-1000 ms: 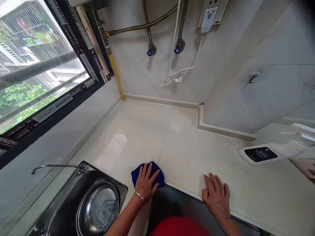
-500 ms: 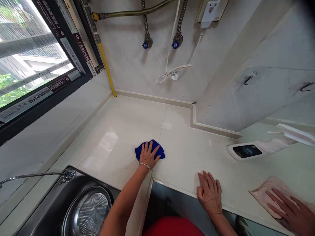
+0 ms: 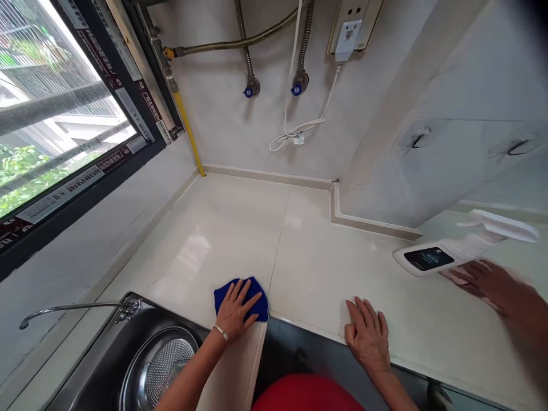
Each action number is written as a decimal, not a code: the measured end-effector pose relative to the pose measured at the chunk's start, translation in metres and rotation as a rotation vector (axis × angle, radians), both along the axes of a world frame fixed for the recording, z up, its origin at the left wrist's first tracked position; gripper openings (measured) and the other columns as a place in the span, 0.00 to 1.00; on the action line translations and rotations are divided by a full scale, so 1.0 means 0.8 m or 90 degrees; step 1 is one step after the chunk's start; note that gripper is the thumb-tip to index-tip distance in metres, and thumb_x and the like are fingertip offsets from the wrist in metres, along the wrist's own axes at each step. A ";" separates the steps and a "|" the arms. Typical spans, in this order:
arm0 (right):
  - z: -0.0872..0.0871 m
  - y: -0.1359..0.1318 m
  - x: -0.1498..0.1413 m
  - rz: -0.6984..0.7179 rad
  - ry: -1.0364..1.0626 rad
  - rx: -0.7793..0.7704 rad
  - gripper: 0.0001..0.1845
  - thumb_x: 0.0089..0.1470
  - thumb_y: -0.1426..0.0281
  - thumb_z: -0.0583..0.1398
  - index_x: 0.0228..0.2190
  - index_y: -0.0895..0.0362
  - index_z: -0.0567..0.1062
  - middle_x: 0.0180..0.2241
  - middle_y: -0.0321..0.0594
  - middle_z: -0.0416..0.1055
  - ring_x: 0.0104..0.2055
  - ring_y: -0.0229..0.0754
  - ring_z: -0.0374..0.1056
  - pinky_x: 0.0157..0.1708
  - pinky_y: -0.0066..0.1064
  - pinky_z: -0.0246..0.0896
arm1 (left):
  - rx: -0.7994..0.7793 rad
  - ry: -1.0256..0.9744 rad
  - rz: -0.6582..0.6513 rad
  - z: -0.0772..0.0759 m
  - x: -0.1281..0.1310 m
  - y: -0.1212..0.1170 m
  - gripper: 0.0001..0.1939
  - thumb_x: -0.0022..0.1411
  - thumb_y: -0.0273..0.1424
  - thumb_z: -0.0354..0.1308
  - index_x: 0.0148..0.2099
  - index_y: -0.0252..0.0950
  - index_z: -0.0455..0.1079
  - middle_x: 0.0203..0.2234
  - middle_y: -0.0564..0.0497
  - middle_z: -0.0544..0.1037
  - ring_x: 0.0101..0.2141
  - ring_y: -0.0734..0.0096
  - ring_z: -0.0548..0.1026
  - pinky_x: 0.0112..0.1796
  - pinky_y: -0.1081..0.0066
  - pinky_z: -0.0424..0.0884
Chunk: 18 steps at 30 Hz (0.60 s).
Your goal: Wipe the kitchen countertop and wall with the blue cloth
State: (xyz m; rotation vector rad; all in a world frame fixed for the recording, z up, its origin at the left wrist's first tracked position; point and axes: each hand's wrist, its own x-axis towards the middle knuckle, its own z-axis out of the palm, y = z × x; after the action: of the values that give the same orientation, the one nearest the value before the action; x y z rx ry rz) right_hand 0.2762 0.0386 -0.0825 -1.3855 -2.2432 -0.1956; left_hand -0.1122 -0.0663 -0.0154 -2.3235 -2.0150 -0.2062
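Note:
My left hand (image 3: 235,312) lies spread over a dark blue cleaning cloth (image 3: 222,292), holding it pressed to the pale countertop (image 3: 240,217) at its inner corner edge, right of the sink. A thin bracelet is on the wrist. Part of the cloth is hidden under the palm. My right hand (image 3: 369,337) rests palm down on the counter near its front edge, fingers stretched out and holding nothing.
A metal sink (image 3: 141,311) with a strainer basket (image 3: 166,365) and faucet (image 3: 71,308) stands at the lower left. At right, another person's hand (image 3: 488,282) is on a pinkish cloth, beside a white spray bottle (image 3: 436,260). Pipes and a plugged cord (image 3: 295,134) run along the wall.
My left hand has drawn the blue cloth down and left toward the counter edge. The other person's hand has moved up behind the spray bottle. My right hand stays put.

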 end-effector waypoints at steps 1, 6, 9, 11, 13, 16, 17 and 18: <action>-0.001 0.000 0.000 -0.001 0.003 0.002 0.31 0.55 0.75 0.51 0.61 0.57 0.62 0.62 0.51 0.62 0.68 0.55 0.53 0.66 0.61 0.47 | -0.009 0.013 -0.015 0.005 0.002 -0.020 0.40 0.61 0.37 0.61 0.70 0.56 0.47 0.71 0.46 0.53 0.68 0.48 0.54 0.63 0.46 0.61; -0.004 0.002 0.000 0.005 0.014 0.006 0.33 0.55 0.74 0.52 0.63 0.56 0.59 0.63 0.51 0.61 0.68 0.56 0.53 0.66 0.61 0.45 | -0.050 0.050 -0.033 0.020 0.019 -0.097 0.47 0.56 0.35 0.65 0.70 0.56 0.45 0.72 0.46 0.50 0.69 0.47 0.52 0.62 0.46 0.64; -0.004 0.002 -0.001 0.004 0.018 0.000 0.34 0.55 0.74 0.52 0.64 0.55 0.57 0.63 0.51 0.61 0.67 0.57 0.53 0.66 0.61 0.45 | -0.062 0.064 -0.013 0.022 0.026 -0.112 0.49 0.54 0.36 0.68 0.70 0.56 0.45 0.71 0.46 0.50 0.68 0.47 0.54 0.61 0.46 0.65; -0.003 0.002 -0.001 0.000 0.021 -0.007 0.34 0.56 0.74 0.52 0.64 0.55 0.57 0.63 0.52 0.61 0.67 0.57 0.54 0.66 0.61 0.45 | -0.064 0.072 -0.001 0.021 0.027 -0.111 0.49 0.53 0.37 0.68 0.70 0.56 0.45 0.71 0.46 0.52 0.68 0.47 0.55 0.61 0.46 0.66; -0.001 0.000 -0.002 -0.002 0.024 -0.014 0.35 0.56 0.74 0.52 0.65 0.55 0.56 0.63 0.52 0.61 0.67 0.58 0.54 0.66 0.62 0.46 | -0.063 0.077 0.014 0.018 0.029 -0.103 0.49 0.54 0.37 0.68 0.70 0.57 0.45 0.70 0.46 0.54 0.67 0.48 0.56 0.60 0.46 0.67; 0.005 -0.002 -0.005 -0.004 0.031 -0.025 0.35 0.56 0.74 0.53 0.64 0.55 0.57 0.64 0.52 0.60 0.67 0.58 0.54 0.66 0.62 0.45 | -0.051 0.074 0.061 0.013 0.033 -0.086 0.49 0.54 0.38 0.69 0.70 0.58 0.45 0.69 0.45 0.57 0.66 0.47 0.59 0.59 0.46 0.68; 0.007 -0.003 -0.005 -0.007 0.035 -0.034 0.34 0.56 0.74 0.53 0.64 0.56 0.58 0.64 0.52 0.60 0.67 0.58 0.54 0.66 0.62 0.45 | -0.045 0.072 0.081 0.011 0.035 -0.079 0.48 0.54 0.37 0.68 0.70 0.58 0.45 0.69 0.44 0.57 0.66 0.46 0.59 0.59 0.46 0.68; 0.009 -0.004 -0.006 -0.013 0.040 -0.044 0.33 0.56 0.74 0.53 0.63 0.56 0.59 0.64 0.52 0.60 0.68 0.58 0.53 0.66 0.62 0.44 | -0.039 0.069 0.101 0.009 0.037 -0.072 0.48 0.55 0.37 0.68 0.70 0.58 0.45 0.69 0.44 0.57 0.66 0.46 0.60 0.60 0.46 0.68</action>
State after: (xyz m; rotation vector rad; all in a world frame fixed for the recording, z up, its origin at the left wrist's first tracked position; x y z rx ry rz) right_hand 0.2711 0.0356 -0.0752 -1.4307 -2.2036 -0.0800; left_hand -0.0827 -0.1238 -0.0081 -2.1430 -2.1671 -0.0109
